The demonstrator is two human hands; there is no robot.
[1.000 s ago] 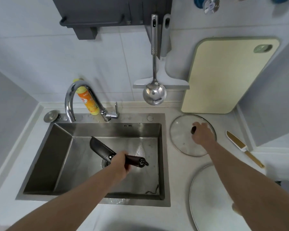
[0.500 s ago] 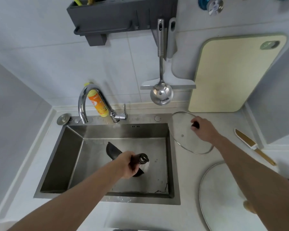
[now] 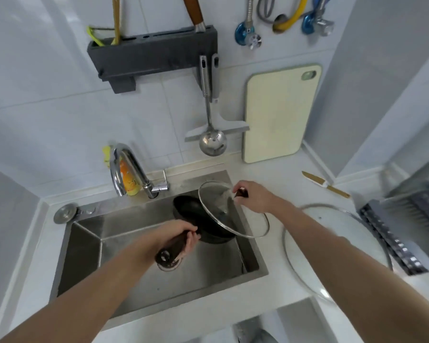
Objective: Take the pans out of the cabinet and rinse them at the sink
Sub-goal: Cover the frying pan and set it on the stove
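Left hand (image 3: 181, 235) wrapped round frying pan (image 3: 196, 216) handle, rigid, likely hefty. Right hand (image 3: 254, 196) at 3 o'clock pinches glass lid (image 3: 243, 229) knob; fragile, probably slippery.

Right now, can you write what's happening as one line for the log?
left hand: holds pan by handle, over sink | right hand: holds glass lid by knob, tilted over pan | tap: no water seen

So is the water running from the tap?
Off, it seems: no stream shows below the tap, and the pan sits away from its spout.
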